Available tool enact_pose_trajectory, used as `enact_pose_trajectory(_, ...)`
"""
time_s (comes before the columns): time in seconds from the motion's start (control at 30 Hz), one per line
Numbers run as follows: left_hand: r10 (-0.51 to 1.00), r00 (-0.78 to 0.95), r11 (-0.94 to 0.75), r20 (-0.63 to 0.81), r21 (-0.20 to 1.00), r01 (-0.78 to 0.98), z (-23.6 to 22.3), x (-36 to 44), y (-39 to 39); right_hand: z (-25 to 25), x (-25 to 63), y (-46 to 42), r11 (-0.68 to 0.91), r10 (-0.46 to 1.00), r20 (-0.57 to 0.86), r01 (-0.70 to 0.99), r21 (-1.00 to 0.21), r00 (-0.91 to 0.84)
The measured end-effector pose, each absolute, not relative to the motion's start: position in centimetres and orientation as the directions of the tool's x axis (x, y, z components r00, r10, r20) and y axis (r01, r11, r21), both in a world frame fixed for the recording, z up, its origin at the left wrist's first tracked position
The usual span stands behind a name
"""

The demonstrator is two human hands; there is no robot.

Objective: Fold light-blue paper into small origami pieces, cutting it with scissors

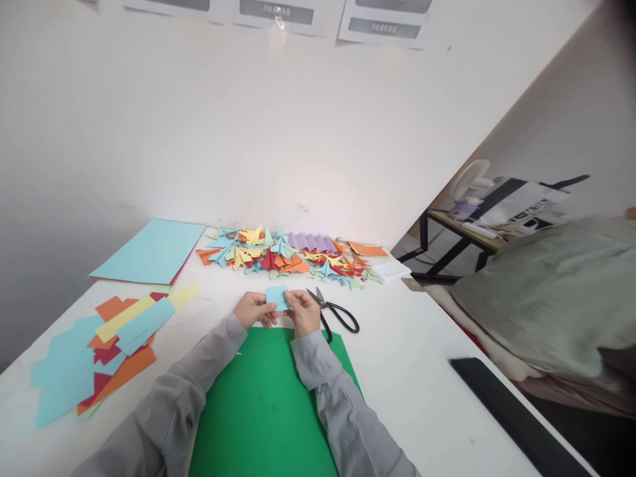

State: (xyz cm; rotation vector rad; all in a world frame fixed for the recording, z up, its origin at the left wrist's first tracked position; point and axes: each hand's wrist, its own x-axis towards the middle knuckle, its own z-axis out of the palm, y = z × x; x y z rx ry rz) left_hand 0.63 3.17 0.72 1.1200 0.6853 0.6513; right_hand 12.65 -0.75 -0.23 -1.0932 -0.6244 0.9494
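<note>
A small light-blue piece of paper (276, 297) is pinched between my two hands, above the far edge of a green sheet (263, 404). My left hand (254, 309) grips its left side, with the thumb in front. On the right side, my right hand (304, 311) holds it between thumb and fingers. Black-handled scissors (342, 317) lie just right of my right hand, their blades pointing away and partly behind it. Whether the paper is creased or folded I cannot tell.
Folded paper planes (271, 255) in many colours are heaped along the wall. Loose paper scraps (74, 364) cover the left side, with a stack of blue sheets (154, 250) behind. A black strip (511, 411) lies near the right edge. Beyond it is a person's green garment (556, 285).
</note>
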Motion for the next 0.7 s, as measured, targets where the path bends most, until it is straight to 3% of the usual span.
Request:
enact_pose_trajectory(0.13,0.777,0.612,0.292,-0.147,0.946,-0.143,0.58,0.51,3.37,-0.23,12.66,-0.72,0.162,0.878,-0.049,-0.391,-0.906,0.477)
enact_pose_trajectory(0.33,0.776,0.618,0.262,-0.123,0.955,-0.139,0.41,0.42,3.40,-0.58,12.48,-0.79,0.124,0.919,0.007,-0.272,-0.954,0.395)
enact_pose_trajectory(0.7,0.767,0.629,0.244,-0.125,0.964,-0.106,0.34,0.44,3.46,-0.96,12.65,-0.66,0.121,0.911,0.009,-0.247,-0.961,0.413)
